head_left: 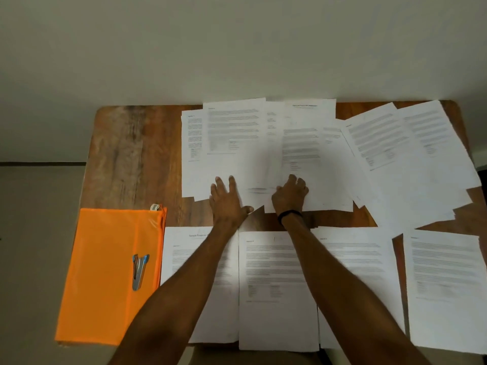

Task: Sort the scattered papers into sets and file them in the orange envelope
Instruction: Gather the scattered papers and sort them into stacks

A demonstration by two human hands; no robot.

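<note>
Several printed white sheets point(237, 133) lie overlapping across the far half of the wooden table point(126, 154). A row of several sheets point(274, 285) lies side by side along the near edge. My left hand point(226, 200) rests flat with spread fingers on the scattered sheets near the middle. My right hand point(290, 194), a dark band at its wrist, has its fingers curled on a blurred sheet beside it. The orange envelope point(102, 275) lies flat at the near left corner, apart from both hands.
A blue and grey stapler point(139, 271) lies on the orange envelope. A small white tag point(155, 207) sticks out at the envelope's top right corner. Bare wood shows at the table's far left. A pale wall rises behind the table, with floor to the left.
</note>
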